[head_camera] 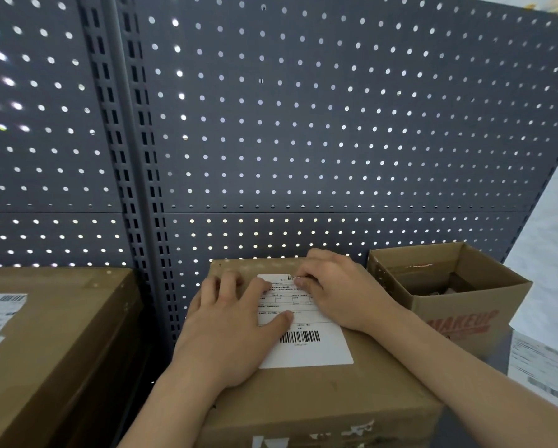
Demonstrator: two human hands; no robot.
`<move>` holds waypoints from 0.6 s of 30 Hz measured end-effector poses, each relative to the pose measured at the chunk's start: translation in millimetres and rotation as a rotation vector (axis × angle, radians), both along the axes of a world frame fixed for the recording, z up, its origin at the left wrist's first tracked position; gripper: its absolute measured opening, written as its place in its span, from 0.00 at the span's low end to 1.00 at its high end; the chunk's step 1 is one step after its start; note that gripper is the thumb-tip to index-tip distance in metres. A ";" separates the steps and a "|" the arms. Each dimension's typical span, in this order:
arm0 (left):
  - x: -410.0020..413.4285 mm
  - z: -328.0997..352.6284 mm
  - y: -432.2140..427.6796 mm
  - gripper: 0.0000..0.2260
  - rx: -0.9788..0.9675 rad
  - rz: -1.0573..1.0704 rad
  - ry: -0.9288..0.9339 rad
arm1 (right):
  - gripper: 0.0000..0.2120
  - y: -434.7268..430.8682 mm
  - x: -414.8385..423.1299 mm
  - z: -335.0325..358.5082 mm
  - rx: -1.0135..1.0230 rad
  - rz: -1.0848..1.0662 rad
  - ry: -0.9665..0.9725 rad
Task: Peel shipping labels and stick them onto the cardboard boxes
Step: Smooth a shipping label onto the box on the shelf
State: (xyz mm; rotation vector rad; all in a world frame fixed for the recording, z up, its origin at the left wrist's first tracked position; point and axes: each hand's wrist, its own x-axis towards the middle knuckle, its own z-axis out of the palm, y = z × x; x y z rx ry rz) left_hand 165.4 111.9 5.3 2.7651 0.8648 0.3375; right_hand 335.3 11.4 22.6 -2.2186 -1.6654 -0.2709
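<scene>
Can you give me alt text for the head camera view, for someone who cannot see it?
Two hands press a white shipping label onto the top of a closed cardboard box: the left hand lies flat on it, the right hand touches its top edge. A grey pegboard wall stands behind, another labelled box left, an open box right.

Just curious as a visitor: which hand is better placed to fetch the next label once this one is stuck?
Probably the right hand: it touches the far corner of the label, nearest the printed sheets at the right edge. The left hand lies flat, farther away.
</scene>
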 end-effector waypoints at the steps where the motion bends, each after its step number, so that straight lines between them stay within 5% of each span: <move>1: 0.1 0.0 0.0 0.27 -0.001 0.000 -0.001 | 0.09 -0.4 -0.6 0.2 0.012 0.008 -0.005; 18: -0.9 -0.8 -0.1 0.27 -0.022 0.005 -0.009 | 0.07 -12.6 -6.4 2.3 0.132 0.059 0.127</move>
